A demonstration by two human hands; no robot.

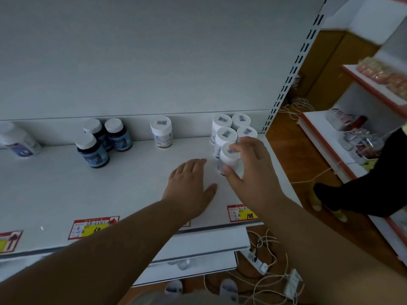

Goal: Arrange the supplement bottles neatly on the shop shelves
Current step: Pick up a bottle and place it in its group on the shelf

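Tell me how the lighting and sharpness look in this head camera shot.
Head view: dim, flat light with a grey cast on the white metal shelf; wide-angle bending curves the slotted upright; the right hand gripping the white-capped bottle is motion-blurred; the snack packets on the red-edged side shelf are smeared.

Two bare forearms enter from bottom of frame, no sleeves in view, no watch, rings or bands seen. Left hand (190,186) at centre, bare, no glove. Right hand (248,166) just right of centre, bare, no glove. Nails short, unpainted as far as blur allows. At bottom centre, pale slippers (229,290) on feet, one partly hidden behind left forearm. Clothing at bottom edge greyish, too blurred to tell more.
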